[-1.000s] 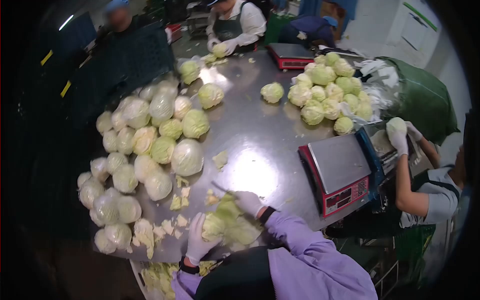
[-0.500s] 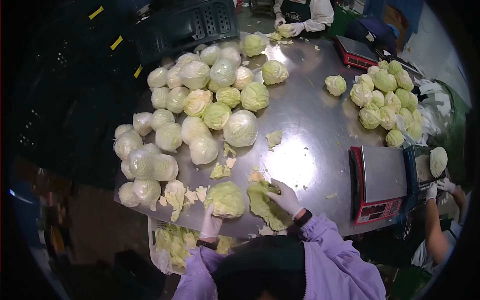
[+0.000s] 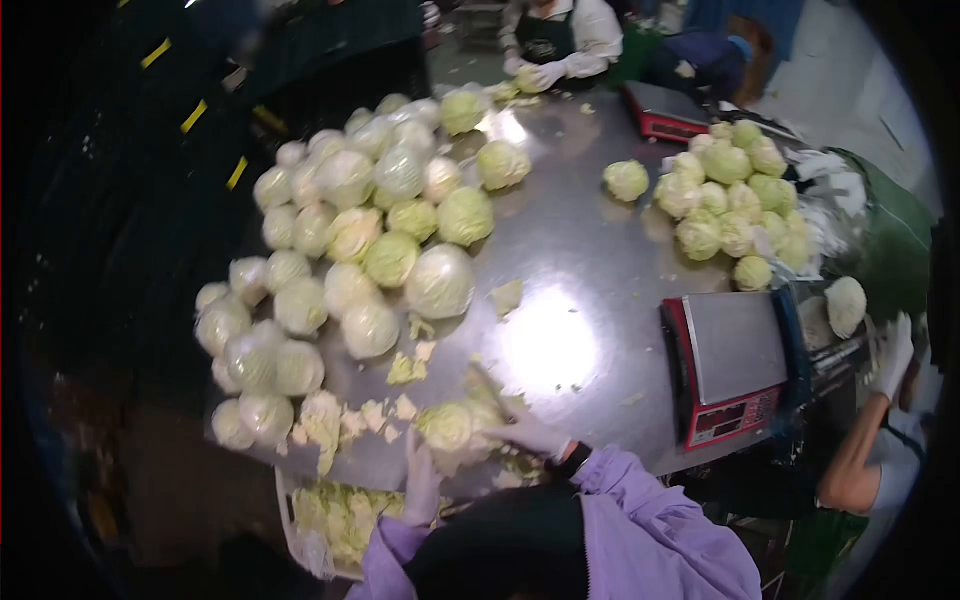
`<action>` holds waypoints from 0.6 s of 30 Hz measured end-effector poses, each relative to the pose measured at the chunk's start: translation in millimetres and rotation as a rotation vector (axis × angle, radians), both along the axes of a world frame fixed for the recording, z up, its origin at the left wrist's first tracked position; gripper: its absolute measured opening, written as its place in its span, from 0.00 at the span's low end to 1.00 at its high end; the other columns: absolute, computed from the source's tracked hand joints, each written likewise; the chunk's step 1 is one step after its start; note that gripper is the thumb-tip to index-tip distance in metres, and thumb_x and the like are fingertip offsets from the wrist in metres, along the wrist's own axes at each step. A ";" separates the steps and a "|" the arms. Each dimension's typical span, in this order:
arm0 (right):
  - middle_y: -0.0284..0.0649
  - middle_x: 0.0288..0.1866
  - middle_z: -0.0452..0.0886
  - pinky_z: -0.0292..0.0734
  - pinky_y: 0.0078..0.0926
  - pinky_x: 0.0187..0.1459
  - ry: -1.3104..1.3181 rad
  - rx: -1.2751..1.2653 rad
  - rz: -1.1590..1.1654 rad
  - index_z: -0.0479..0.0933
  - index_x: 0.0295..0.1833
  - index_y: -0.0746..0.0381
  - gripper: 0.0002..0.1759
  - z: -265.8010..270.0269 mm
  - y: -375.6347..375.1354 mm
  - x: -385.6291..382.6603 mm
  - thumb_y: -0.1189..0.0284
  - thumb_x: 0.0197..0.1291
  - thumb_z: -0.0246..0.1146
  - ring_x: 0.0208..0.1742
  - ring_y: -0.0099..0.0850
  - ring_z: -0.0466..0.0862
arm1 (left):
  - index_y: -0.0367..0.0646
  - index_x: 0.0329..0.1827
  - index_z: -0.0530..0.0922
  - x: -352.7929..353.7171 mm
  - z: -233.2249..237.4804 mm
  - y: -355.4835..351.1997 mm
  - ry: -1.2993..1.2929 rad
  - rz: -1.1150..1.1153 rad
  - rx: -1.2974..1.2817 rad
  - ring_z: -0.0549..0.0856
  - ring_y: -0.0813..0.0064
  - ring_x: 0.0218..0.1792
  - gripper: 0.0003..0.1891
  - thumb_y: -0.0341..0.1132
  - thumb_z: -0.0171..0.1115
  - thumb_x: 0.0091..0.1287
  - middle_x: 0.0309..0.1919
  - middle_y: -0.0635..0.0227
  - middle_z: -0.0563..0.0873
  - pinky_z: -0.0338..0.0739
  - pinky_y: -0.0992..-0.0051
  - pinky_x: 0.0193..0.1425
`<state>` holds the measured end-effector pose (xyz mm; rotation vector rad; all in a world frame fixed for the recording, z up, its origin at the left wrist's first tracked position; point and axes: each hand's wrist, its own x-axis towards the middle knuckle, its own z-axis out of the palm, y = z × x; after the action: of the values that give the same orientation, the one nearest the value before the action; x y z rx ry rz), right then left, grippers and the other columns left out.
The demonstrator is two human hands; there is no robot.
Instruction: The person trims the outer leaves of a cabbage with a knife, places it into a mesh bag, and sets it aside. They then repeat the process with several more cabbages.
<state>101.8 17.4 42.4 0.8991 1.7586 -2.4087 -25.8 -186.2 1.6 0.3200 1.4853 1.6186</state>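
Our left hand point(image 3: 422, 482) is open, fingers up at the near-left side of the cabbage point(image 3: 446, 427), probably bracing it. Cabbage sits by the near edge of the surface point(image 3: 565, 245), likely for easy reach. Right hand point(image 3: 532, 433) is at its right side, blurred; we can't tell its grip. Leaf scraps point(image 3: 322, 422) lie left; the leaf-filled basket point(image 3: 286, 515) sits below the edge, seemingly for close access.

Cabbages point(image 3: 390, 260) left of scale point(image 3: 735, 350)
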 end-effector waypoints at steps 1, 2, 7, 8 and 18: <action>0.41 0.56 0.76 0.75 0.17 0.46 -0.050 -0.009 -0.007 0.59 0.73 0.67 0.41 -7.4 -3.3 1.5 0.60 0.61 0.67 0.46 0.22 0.76 | 0.44 0.78 0.45 -0.5 40.5 10.5 -0.148 0.083 0.011 0.74 0.60 0.61 0.36 0.39 0.55 0.73 0.64 0.51 0.67 0.74 0.64 0.61; 0.29 0.28 0.74 0.64 0.13 0.18 -0.085 -0.071 -0.041 0.61 0.73 0.56 0.39 -1.0 -4.8 2.0 0.53 0.60 0.65 0.21 0.15 0.71 | 0.43 0.78 0.44 -7.6 33.3 7.2 -0.006 -0.061 -0.065 0.75 0.63 0.60 0.39 0.35 0.58 0.70 0.65 0.51 0.66 0.75 0.66 0.58; 0.46 0.64 0.75 0.70 0.27 0.60 -0.107 0.215 0.126 0.67 0.68 0.65 0.34 -1.6 -3.7 -2.6 0.52 0.66 0.58 0.59 0.33 0.77 | 0.36 0.77 0.43 -23.0 -10.5 -7.6 0.439 -0.276 -0.184 0.71 0.61 0.63 0.54 0.33 0.74 0.54 0.66 0.50 0.63 0.69 0.66 0.65; 0.46 0.64 0.75 0.70 0.27 0.60 -0.110 0.225 0.115 0.67 0.68 0.65 0.34 -16.1 -5.1 -6.1 0.52 0.66 0.58 0.59 0.33 0.77 | 0.34 0.76 0.43 -25.2 -19.7 -4.3 0.810 -0.279 -0.201 0.69 0.60 0.64 0.57 0.34 0.77 0.50 0.67 0.49 0.63 0.66 0.65 0.68; 0.59 0.65 0.68 0.77 0.51 0.44 -0.190 0.940 0.163 0.56 0.72 0.62 0.32 4.9 -29.8 6.2 0.55 0.69 0.49 0.41 0.60 0.81 | 0.27 0.73 0.49 1.5 5.0 52.9 0.593 -0.017 -0.146 0.67 0.58 0.66 0.54 0.35 0.78 0.48 0.65 0.44 0.65 0.63 0.65 0.70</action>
<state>108.0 -12.4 47.2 0.9076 2.7439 -1.2649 -24.2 -133.3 6.6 0.7753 2.0198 1.4555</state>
